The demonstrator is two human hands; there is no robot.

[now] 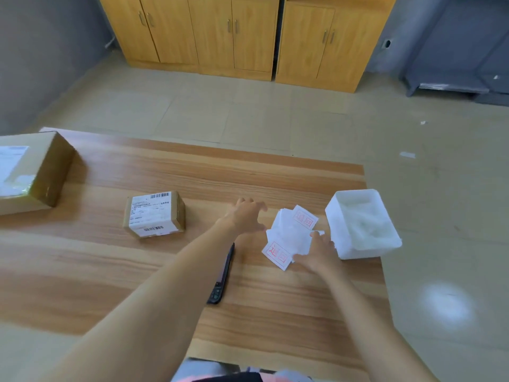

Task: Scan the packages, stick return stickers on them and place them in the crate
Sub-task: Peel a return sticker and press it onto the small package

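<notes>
A small cardboard package (154, 215) with white barcode labels sits mid-table. To its right lies a loose pile of white return stickers (292, 234) printed with red characters. My left hand (245, 216) hovers just left of the pile, fingers spread and holding nothing. My right hand (316, 250) rests on the pile's right side, fingers touching the stickers. A black handheld scanner (221, 275) lies on the table beneath my left forearm, partly hidden by it. A larger cardboard package (30, 172) with a shipping label stands at the table's left edge.
A white plastic bin (341, 213) holding clear wrapping sits at the right edge of the wooden table (110, 271). Beyond the table are a tiled floor, yellow wooden cabinets (234, 37) and a grey rack (454, 64) at far right.
</notes>
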